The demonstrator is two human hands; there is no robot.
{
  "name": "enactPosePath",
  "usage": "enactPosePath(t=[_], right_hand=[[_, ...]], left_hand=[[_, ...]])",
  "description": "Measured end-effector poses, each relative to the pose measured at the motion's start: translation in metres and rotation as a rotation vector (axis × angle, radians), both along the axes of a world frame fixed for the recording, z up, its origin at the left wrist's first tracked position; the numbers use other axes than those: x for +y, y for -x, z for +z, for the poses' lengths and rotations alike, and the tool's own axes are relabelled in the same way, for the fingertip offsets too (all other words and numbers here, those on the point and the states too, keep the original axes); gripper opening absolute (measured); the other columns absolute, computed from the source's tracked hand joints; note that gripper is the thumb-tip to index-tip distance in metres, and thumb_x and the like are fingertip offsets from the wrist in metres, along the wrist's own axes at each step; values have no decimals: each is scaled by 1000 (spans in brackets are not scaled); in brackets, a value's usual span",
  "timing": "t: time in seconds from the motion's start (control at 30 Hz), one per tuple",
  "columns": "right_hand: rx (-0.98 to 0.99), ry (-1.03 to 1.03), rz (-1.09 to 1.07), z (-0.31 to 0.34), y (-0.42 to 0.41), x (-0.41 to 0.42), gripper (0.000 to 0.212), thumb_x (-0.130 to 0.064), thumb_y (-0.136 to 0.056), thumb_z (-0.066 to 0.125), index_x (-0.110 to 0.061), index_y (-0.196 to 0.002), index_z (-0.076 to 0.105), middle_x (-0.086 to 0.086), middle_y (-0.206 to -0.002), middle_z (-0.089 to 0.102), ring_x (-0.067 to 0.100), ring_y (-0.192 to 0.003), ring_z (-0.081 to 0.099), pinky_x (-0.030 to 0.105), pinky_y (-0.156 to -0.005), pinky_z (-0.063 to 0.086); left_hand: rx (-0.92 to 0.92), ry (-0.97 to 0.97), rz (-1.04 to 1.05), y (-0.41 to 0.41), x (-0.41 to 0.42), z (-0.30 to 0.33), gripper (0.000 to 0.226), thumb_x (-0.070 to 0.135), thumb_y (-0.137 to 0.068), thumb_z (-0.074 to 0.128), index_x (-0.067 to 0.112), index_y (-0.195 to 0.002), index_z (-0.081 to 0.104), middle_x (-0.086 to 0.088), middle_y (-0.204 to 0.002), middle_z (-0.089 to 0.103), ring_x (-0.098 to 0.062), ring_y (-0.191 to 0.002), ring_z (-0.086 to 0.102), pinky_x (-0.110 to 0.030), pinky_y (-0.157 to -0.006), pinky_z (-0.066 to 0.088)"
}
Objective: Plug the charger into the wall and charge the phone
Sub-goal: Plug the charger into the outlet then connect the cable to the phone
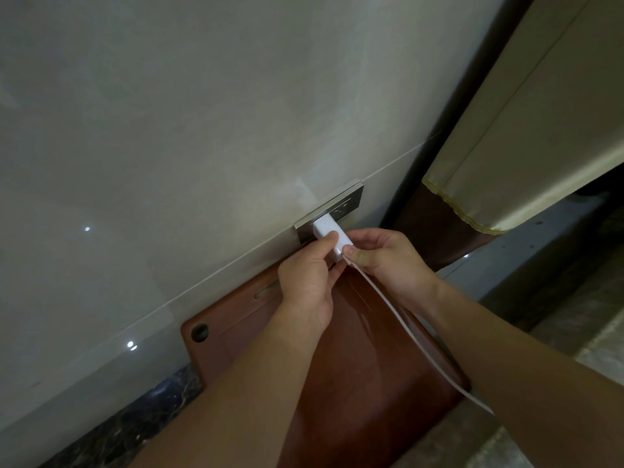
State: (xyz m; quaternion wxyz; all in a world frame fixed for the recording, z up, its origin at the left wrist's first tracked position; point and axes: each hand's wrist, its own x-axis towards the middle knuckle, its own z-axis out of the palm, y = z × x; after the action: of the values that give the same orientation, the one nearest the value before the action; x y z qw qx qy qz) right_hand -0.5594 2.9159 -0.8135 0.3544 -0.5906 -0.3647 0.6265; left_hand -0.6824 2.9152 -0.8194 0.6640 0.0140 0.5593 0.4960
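At wall socket (332, 206) | charger (329, 233) in it, left hand (305, 282) gripping | right hand (388, 260) pinching cable (398, 319)

A white charger (329, 233) sits against the metal wall socket (341, 206), pinched by the left hand (309, 282). The right hand (388, 258) pinches the white cable (398, 315) at the charger's near end. Below lies a reddish-brown board (354, 366) leaning at the wall (169, 130).

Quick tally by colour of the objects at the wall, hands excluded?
White: 2, charger and cable
Silver: 1, socket
Red-brown: 1, board
Total: 4
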Motion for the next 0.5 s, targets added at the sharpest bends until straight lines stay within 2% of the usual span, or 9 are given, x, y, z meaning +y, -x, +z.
enactPosePath(t=[0.13, 0.27, 0.5], right_hand=[[-39, 6, 36, 2, -2, 3, 29, -1, -90, 69, 2, -118, 68, 22, -109, 74, 39, -107, 69, 48, -101, 53], [-44, 16, 26, 3, -1, 2, 27, -2, -90, 69, 1, -117, 69, 22, -108, 74, 38, -105, 70, 50, -101, 53], [-72, 29, 14, 7, 3, 2, 28, -3, -90, 70, 0, -117, 70, 19, -107, 75, 34, -103, 72, 46, -99, 55]], left_hand=[[-11, 14, 11, 0, 1, 0, 12, -1, -85, 73, -5, -97, 72, -14, -83, 77, -17, -70, 76, -29, -64, 63], [-8, 9, -9, 0, 0, 0, 10, 0, -86, 73, -3, -95, 72, -11, -79, 79, -17, -71, 76, -30, -67, 63], [27, 17, -32, 1, 2, 4, 27, 2, -88, 73, -9, -112, 69, -22, -107, 75, -29, -98, 74, -37, -83, 62]])
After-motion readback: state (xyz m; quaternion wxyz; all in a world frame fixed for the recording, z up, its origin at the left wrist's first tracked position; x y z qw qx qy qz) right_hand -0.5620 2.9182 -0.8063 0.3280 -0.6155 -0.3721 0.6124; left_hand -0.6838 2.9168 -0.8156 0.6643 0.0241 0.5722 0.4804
